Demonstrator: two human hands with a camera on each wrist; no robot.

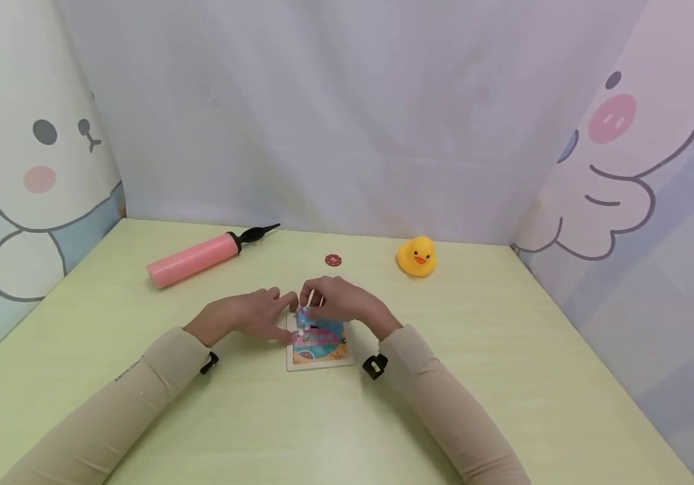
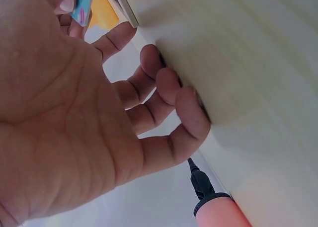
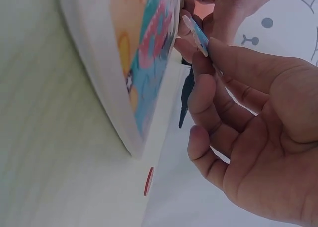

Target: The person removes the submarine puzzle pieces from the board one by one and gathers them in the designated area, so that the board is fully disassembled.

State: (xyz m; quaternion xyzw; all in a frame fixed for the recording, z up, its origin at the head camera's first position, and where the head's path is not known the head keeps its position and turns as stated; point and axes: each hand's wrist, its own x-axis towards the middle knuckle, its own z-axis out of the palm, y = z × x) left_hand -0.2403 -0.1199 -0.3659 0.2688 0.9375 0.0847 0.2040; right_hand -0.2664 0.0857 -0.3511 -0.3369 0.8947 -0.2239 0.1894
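The right hand (image 1: 337, 300) pinches a small, flat, pale-edged blue piece (image 1: 304, 316) between thumb and index finger, over the upper left part of a square, white-rimmed board (image 1: 328, 350) printed with a blue, pink and orange picture. The left hand (image 1: 262, 314) lies at the board's left edge, fingers apart and loosely bent, gripping nothing. Beyond the board, well apart from it, a pink cylindrical pump with a black nozzle (image 1: 195, 259) lies to the left, a round red chip (image 1: 333, 260) near the middle, and a yellow toy duck (image 1: 417, 256) to the right, all on the pale yellow-green table (image 1: 322, 431). The right hand covers the board's far right part, and its fingers hide some of the piece, whose printed design is hard to make out. The left wrist view cuts off most of the board and the pump's near end.
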